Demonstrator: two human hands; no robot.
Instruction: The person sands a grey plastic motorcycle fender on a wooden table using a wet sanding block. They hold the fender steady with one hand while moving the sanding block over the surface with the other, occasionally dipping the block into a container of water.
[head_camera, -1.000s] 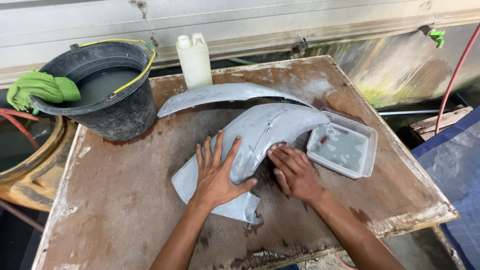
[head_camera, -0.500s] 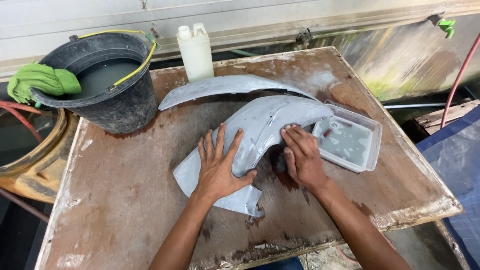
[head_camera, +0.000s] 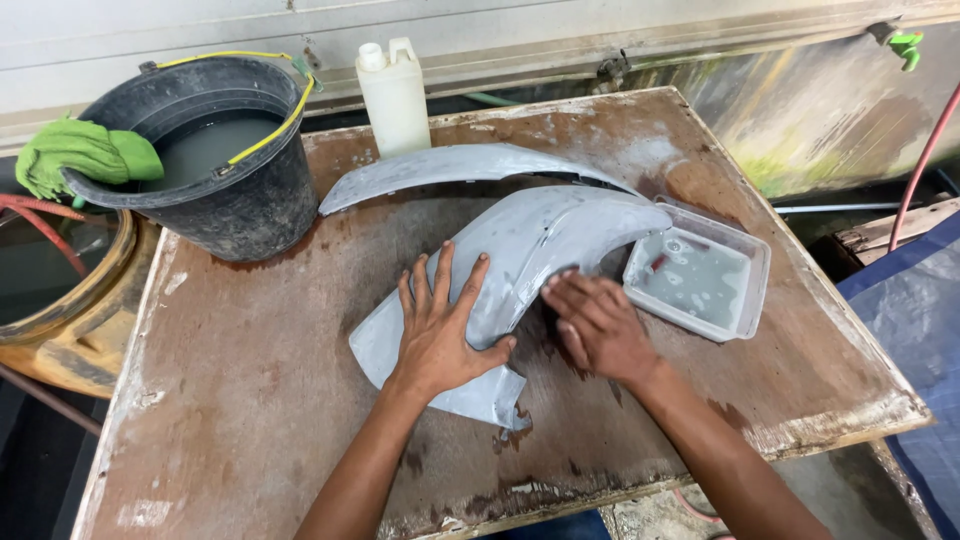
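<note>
A curved grey plastic fender panel (head_camera: 545, 240) lies on a worn wooden table (head_camera: 250, 400). My left hand (head_camera: 440, 325) presses flat on its lower part, fingers spread. Beside it, my right hand (head_camera: 600, 325) rests on the panel's inner right edge with the fingers together and flat; whether something lies under the palm is hidden. A second, narrower grey panel (head_camera: 455, 165) sits just behind the first.
A clear plastic tub (head_camera: 745, 300) of cloudy water stands right of my right hand. At the back left a black bucket (head_camera: 250, 200) holds water, with a green cloth (head_camera: 85, 150) over its rim. A white plastic jug (head_camera: 395, 95) stands at the back.
My right hand has slid along the panel's inner edge, up toward the tub and then back down. The left hand stays pressed in the same place.
</note>
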